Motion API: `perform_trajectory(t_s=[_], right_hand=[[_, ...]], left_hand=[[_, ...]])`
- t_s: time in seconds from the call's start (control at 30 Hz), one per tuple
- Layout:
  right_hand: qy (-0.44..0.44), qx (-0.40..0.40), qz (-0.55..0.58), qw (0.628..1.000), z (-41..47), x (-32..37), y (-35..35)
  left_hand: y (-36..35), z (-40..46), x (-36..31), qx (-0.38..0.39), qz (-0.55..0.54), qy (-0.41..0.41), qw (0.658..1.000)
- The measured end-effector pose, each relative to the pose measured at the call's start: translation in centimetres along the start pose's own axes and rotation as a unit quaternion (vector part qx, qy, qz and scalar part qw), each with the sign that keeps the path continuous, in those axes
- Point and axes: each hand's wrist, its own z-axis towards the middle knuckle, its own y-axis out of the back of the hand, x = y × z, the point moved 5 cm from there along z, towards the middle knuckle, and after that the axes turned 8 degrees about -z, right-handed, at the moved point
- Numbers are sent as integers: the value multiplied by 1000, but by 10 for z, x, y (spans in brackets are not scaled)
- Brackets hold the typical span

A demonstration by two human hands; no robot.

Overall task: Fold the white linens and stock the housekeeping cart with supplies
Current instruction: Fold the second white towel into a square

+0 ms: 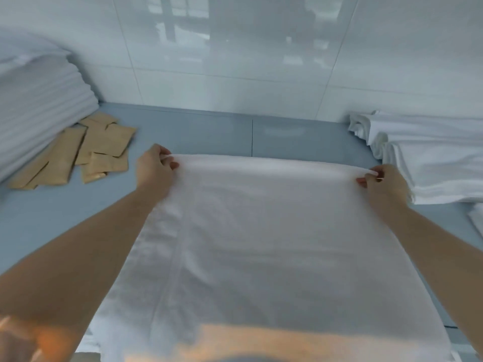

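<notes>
A white linen (266, 231) lies spread lengthwise on the blue-grey table (214, 131), running from my body to the middle of the surface. Its far edge is doubled over into a soft fold. My left hand (154, 169) pinches the far left corner of that fold between thumb and fingers. My right hand (385, 182) pinches the far right corner the same way. Both arms stretch forward along the cloth's sides. The near end of the linen is hidden under a blurred orange-lit patch at the frame's bottom.
A tall stack of folded white linens (34, 100) stands at the back left, with several tan paper packets (86, 150) scattered at its foot. Another pile of white linens (428, 158) sits at the right. A glossy white tiled wall (235, 61) closes the table's far side.
</notes>
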Motion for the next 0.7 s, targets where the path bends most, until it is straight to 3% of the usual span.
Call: perform_trajectory(t_s=[0.1, 0.23, 0.3, 0.4, 0.5, 0.7], right_hand=[[42, 40, -24, 998, -1, 5, -12], [149, 113, -172, 967, -21, 35, -31], [184, 150, -262, 935, -44, 49, -52], [175, 214, -385, 880, -66, 48, -79], [168, 217, -400, 875, -59, 45, -83], [178, 211, -393, 877, -17, 56, -107]], left_hand=[[-6, -1, -12, 7, 83, -46, 995], [-34, -30, -42, 79, 192, -115, 972], [-67, -58, -51, 173, 273, -155, 934], [-97, -81, -35, 278, 403, -118, 864], [-98, -73, -27, 279, 435, -111, 849], [-120, -33, -28, 265, 438, -110, 852]])
